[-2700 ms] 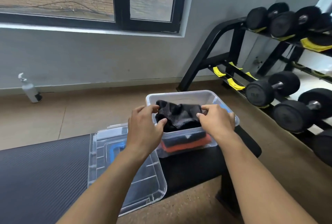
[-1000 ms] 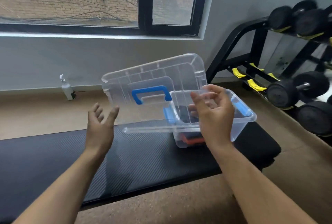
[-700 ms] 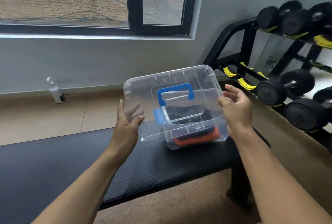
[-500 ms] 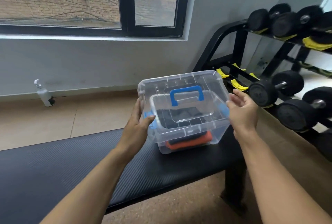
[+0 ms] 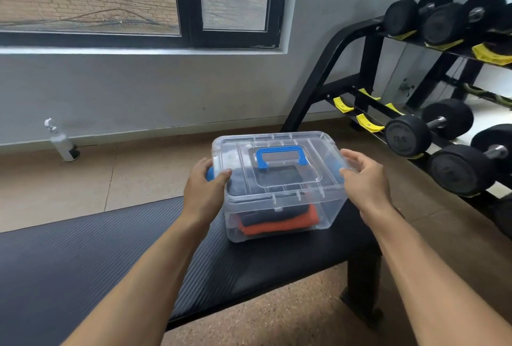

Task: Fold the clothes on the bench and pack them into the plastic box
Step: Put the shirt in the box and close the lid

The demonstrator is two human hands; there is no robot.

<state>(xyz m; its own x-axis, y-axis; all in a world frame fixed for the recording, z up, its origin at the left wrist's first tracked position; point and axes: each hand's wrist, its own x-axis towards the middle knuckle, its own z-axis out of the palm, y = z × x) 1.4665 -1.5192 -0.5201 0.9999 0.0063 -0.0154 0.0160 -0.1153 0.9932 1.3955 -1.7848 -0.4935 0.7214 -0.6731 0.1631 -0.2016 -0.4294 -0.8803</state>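
The clear plastic box (image 5: 329, 215) stands on the right end of the black bench (image 5: 83, 257). Its clear lid (image 5: 235, 151) with a blue handle (image 5: 281, 155) lies flat on top of it. Through the wall I see folded dark clothes (image 5: 274, 214) stacked on an orange garment (image 5: 279, 226). My left hand (image 5: 203, 191) presses the lid's left edge over a blue latch, thumb on top. My right hand (image 5: 365, 179) holds the lid's right edge, fingers curled over the rim.
A dumbbell rack (image 5: 432, 112) with black dumbbells stands close on the right. A white pump bottle (image 5: 62, 143) sits on the floor by the wall at left. The bench's black leg (image 5: 363, 287) is below the box.
The lid, held tilted above the box half a second ago, now lies flat on it. Both hands came down with it to the box's sides.
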